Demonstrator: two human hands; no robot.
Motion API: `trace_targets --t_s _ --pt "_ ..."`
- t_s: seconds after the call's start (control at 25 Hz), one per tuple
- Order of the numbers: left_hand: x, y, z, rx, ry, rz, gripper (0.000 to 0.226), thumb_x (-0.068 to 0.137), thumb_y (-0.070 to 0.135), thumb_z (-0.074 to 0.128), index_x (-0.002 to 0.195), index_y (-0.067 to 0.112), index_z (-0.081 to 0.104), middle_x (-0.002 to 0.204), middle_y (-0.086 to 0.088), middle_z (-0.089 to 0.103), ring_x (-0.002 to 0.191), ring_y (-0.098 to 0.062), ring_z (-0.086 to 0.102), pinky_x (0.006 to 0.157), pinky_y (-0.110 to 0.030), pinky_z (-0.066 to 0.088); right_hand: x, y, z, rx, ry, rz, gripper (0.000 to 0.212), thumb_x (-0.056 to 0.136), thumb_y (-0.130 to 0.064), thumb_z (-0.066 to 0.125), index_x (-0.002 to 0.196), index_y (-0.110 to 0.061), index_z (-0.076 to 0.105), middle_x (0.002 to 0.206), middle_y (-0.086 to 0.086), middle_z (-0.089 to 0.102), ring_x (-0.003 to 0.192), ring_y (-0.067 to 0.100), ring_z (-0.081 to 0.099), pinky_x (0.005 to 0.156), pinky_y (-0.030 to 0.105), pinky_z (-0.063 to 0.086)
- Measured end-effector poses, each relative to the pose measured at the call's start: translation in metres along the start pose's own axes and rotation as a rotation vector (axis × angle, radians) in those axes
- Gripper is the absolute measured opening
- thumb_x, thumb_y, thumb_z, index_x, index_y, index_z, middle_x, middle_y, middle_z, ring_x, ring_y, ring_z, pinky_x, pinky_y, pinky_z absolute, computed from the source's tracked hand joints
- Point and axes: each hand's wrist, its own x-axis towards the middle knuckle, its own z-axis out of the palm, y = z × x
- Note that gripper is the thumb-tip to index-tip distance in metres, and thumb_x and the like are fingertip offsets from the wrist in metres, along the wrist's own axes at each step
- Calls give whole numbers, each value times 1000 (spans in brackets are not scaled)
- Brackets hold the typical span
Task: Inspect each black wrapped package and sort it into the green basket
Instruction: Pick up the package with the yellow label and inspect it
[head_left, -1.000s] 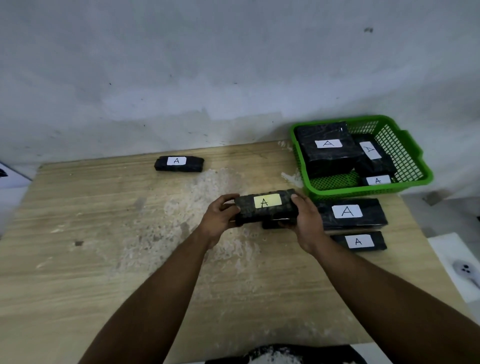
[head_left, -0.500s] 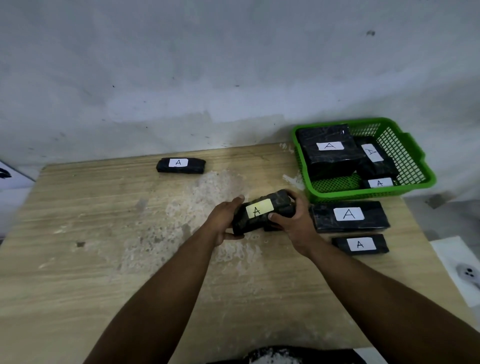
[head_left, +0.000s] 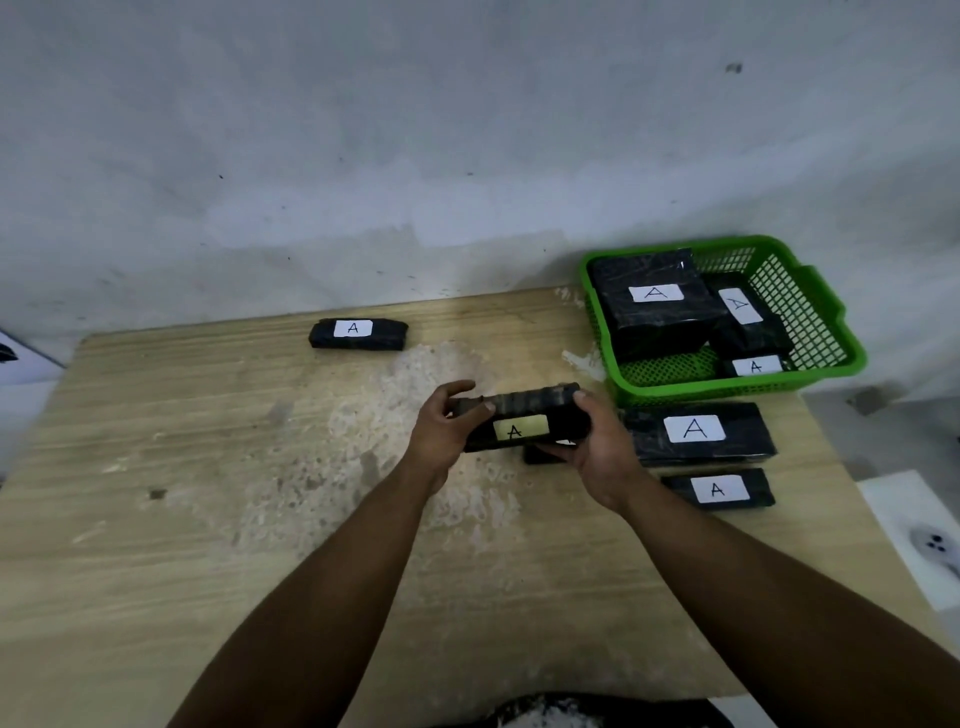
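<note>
Both hands grip one black wrapped package (head_left: 524, 418) above the middle of the wooden bench (head_left: 208, 519). The left hand (head_left: 444, 431) clasps its left end, thumb on top and fingers curled beneath; the right hand (head_left: 597, 449) clasps the right end, thumb over the upper edge. The package is raised off the bench with its yellowish label, marked "A", facing the person. Just under it a small dark package (head_left: 540, 454) lies on the bench, mostly hidden by the right hand.

Just right of the hands lies a large flat package (head_left: 737, 431) with a white "A" label, and nearer, beside it, a slim package (head_left: 748, 488) labelled the same. Both rest on the bench, just in front of the green basket (head_left: 810, 322), which stands at the far right corner by the wall. Inside the basket a big package (head_left: 649, 306) leans over at the left, a second package (head_left: 748, 327) lies at an angle to its right, and a small one (head_left: 753, 366) sits at the near wall; all three carry "A" labels.

At the far side of the bench, well apart to the left, a lone package (head_left: 384, 335) lies flat, label up. A pale worn patch (head_left: 415, 384) spreads over the bench's middle.
</note>
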Motion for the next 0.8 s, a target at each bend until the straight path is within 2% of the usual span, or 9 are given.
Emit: trace_targets --t_s 0.16,0.28,0.36,0.48,0.64,0.72,0.8 --pt "-2 -2 -4 61 -23 93 34 83 20 77 113 30 65 113 -13 61 104 -29 65 87 -48 58 0 -2 1 -15 45 -10 24 100 -26 46 109 -8 61 111 18 62 108 36 60 89 59 54" --pt "-8 1 -4 -84 -24 -47 24 96 25 58 120 22 62 119 -12 62 105 -24 63 90 -45 56 4 -4 0 -38 105 -16 20 100 -24 47 103 -9 61 105 17 61 102 35 62 81 56 57" --pt "-10 4 -7 -195 -26 -171 28 99 28 51 124 16 59 119 -8 63 106 -25 62 92 -45 54 6 -6 -2 -50 103 -16 23 100 -24 47 107 -6 59 107 19 60 102 35 62 78 55 58" --pt "-9 3 -10 -190 -48 -170 30 98 22 57 126 14 58 122 -10 64 102 -26 65 84 -42 57 8 -6 -5 -70 103 -13 29 99 -24 47 115 -2 57 112 22 59 106 39 61 73 53 60" --pt "-7 3 -13 -175 -41 -118 35 95 16 61 130 14 55 122 -10 64 103 -26 65 77 -45 60 6 -3 -8 -89 101 1 38 99 -31 50 120 0 55 120 27 59 108 42 62 77 57 58" --pt "-6 2 -12 -174 -22 -115 31 96 17 60 127 13 57 121 -10 64 105 -26 64 76 -46 60 0 -5 -5 -103 62 0 34 97 -32 54 116 -4 57 115 22 62 104 38 65 79 57 58" --pt "-6 1 -9 -156 -6 -135 26 98 19 57 123 14 61 118 -8 64 105 -25 63 78 -46 60 -3 -7 -2 -195 11 -32 24 91 -27 67 107 -11 59 112 15 64 104 34 66 80 56 58"
